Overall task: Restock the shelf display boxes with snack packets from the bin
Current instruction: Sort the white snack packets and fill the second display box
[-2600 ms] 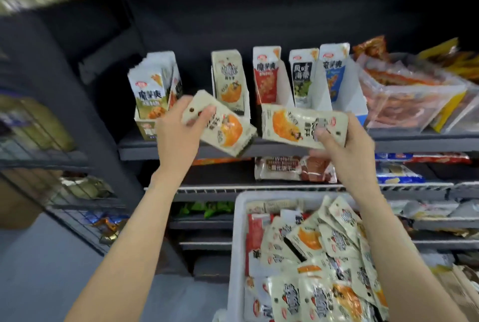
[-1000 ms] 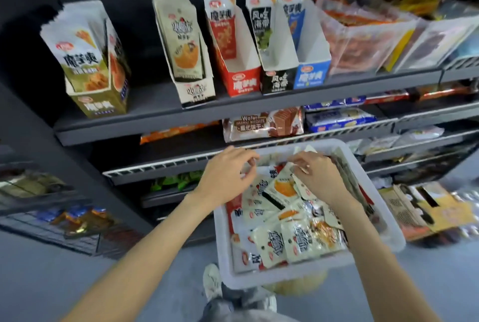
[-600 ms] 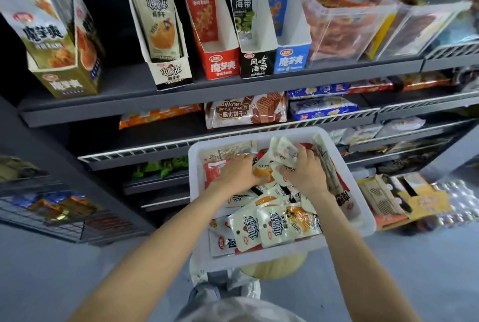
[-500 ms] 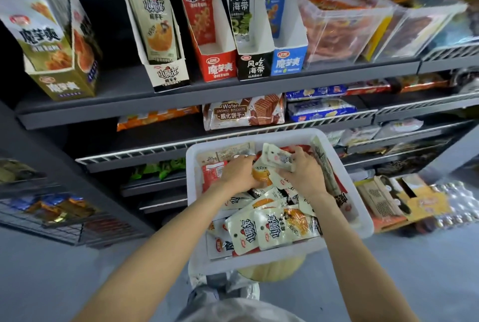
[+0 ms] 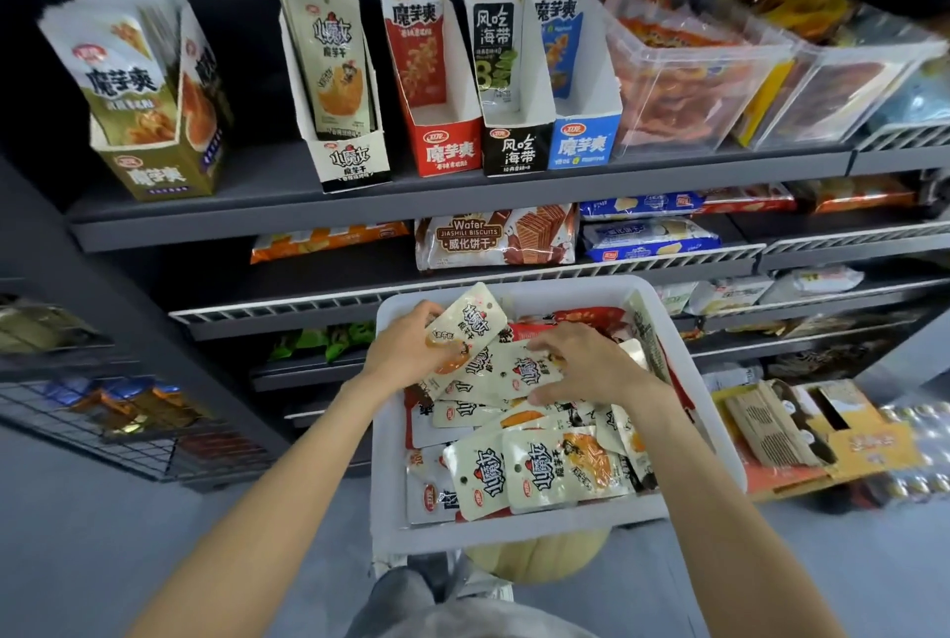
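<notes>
A person looks down at 2 bare arms reaching into a white plastic bin (image 5: pixel 390 437) that sits in front of dark store shelving. The bin is heaped with flat cream-coloured snack packets (image 5: pixel 540 475) printed with black Chinese characters and an orange picture, with a few red packets showing beneath them.

The left hand (image 5: pixel 406 349) is at the bin's far left corner, its fingers curled round a cream packet (image 5: pixel 470 326) that tilts up above the pile. The right hand (image 5: pixel 586 362) is just beside it, palm down, its fingers spread and bent over another cream packet (image 5: pixel 519 373) lying on the heap, with the thumb at the packet's near edge. Whether that packet is gripped or only touched cannot be told.

On the top shelf (image 5: pixel 360 221) above the bin stand 5 upright cardboard display boxes. From left to right they are an olive-green box (image 5: pixel 159 175) packed with packets, a cream box (image 5: pixel 354 164) holding matching cream packets, a red box (image 5: pixel 447 152), a black box (image 5: pixel 514 152) and a blue box (image 5: pixel 581 146). The last 3 each show a packet standing at the back. To their right are clear plastic tubs (image 5: pixel 683 92) of orange and red snacks.

The shelf below holds a wafer biscuit pack (image 5: pixel 493 239) and blue biscuit packs (image 5: pixel 647 241).
</notes>
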